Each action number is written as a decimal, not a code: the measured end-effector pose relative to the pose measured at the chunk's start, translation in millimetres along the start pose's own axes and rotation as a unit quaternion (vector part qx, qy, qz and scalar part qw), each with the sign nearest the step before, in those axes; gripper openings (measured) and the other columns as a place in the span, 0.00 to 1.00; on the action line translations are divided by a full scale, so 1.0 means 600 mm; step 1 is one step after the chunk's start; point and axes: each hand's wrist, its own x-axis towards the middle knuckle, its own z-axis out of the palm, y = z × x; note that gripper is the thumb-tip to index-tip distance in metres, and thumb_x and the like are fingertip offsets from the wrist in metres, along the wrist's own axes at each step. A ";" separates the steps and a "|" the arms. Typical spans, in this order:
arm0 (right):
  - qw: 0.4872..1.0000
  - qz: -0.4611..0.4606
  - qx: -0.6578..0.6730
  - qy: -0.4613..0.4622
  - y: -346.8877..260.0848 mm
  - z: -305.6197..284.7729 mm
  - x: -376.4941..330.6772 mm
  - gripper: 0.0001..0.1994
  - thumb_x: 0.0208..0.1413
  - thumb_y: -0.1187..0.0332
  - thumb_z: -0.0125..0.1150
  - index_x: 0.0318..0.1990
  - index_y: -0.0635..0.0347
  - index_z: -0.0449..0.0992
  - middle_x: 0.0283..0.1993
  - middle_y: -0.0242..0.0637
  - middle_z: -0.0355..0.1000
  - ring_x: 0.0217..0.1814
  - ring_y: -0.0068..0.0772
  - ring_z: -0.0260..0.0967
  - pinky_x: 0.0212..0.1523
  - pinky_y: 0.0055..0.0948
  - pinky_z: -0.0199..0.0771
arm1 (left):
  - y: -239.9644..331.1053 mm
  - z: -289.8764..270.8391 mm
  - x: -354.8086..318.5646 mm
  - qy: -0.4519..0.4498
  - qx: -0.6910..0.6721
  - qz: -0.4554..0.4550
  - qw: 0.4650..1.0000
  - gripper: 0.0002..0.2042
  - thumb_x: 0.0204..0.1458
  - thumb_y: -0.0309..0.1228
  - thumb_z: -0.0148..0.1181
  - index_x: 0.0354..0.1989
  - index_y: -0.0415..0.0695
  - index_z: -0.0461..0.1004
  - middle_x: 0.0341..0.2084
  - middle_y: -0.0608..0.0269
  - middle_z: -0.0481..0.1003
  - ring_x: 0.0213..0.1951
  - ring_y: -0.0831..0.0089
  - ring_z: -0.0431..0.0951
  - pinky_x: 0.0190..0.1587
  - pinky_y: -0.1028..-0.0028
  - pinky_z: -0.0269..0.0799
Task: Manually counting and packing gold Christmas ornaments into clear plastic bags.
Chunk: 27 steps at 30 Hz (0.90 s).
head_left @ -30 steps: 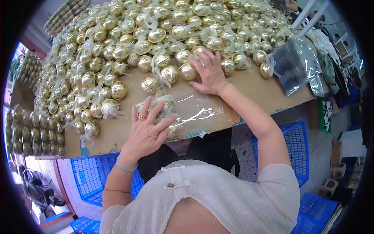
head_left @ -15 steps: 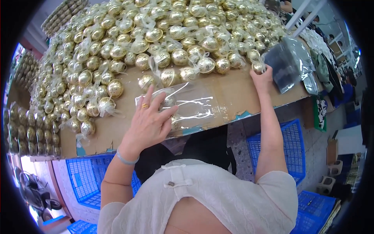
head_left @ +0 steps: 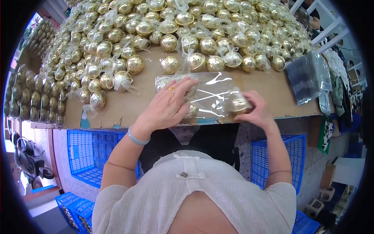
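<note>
Right hand [head_left: 258,110] gripping a blurred, apparently gold ball [head_left: 239,103], left hand [head_left: 166,106] outstretched over clear bag [head_left: 210,93]

Under the left part of the brown cardboard-topped table [head_left: 132,105] I see a blue latticed plastic crate [head_left: 76,152] — another blue latticed crate [head_left: 297,156] sits below its right part. A black motor scooter [head_left: 29,152] stands past the table's left end; a white metal frame [head_left: 331,33] rises beyond its far right corner.
</note>
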 end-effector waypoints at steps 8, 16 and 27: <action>0.961 0.019 0.265 -0.082 -0.011 0.058 0.066 0.27 0.34 0.78 0.69 0.48 0.58 0.73 0.41 0.29 0.65 0.42 0.16 0.64 0.34 0.20 0.70 | 0.005 0.001 -0.008 -0.002 0.111 0.050 0.993 0.29 0.50 0.31 0.48 0.62 0.43 0.49 0.52 0.56 0.65 0.61 0.60 0.56 0.61 0.57 0.48; 0.898 0.225 0.325 -0.193 -0.014 0.021 0.077 0.21 0.39 0.76 0.67 0.45 0.61 0.74 0.45 0.29 0.67 0.39 0.16 0.67 0.36 0.21 0.69 | -0.001 0.009 -0.005 -0.018 0.094 0.024 0.995 0.33 0.49 0.31 0.48 0.64 0.42 0.43 0.60 0.61 0.56 0.63 0.61 0.52 0.63 0.58 0.44; 0.947 0.112 0.287 -0.093 -0.022 0.087 0.081 0.23 0.44 0.74 0.64 0.51 0.61 0.69 0.49 0.35 0.67 0.51 0.25 0.64 0.48 0.24 0.66 | 0.003 0.008 -0.002 -0.034 0.126 0.050 0.990 0.30 0.49 0.32 0.48 0.63 0.47 0.48 0.61 0.64 0.56 0.63 0.59 0.52 0.62 0.56 0.43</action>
